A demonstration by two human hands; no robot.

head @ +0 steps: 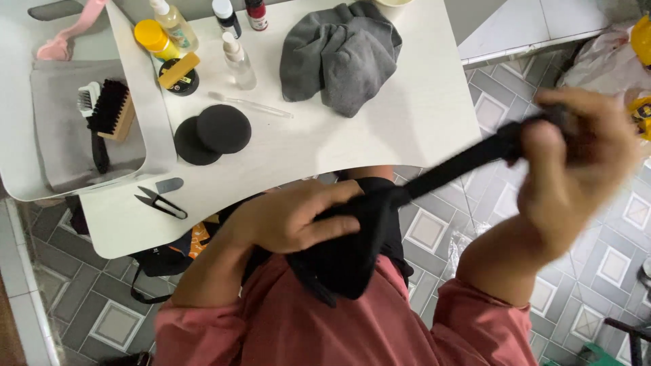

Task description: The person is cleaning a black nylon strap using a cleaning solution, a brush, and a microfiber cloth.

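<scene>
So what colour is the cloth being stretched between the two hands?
Black: the cloth stretched between both hands, seen from the head camera.

Blurred: right hand (576, 163) and the black strap (468, 159) in it. Hidden under the left hand (298, 217): part of the black cloth (346, 261). Cut off at the top edge: bottles (234, 17) and a cup (393, 3) on the surface (407, 115). Half hidden under that surface: a dark bag (169, 257).
</scene>
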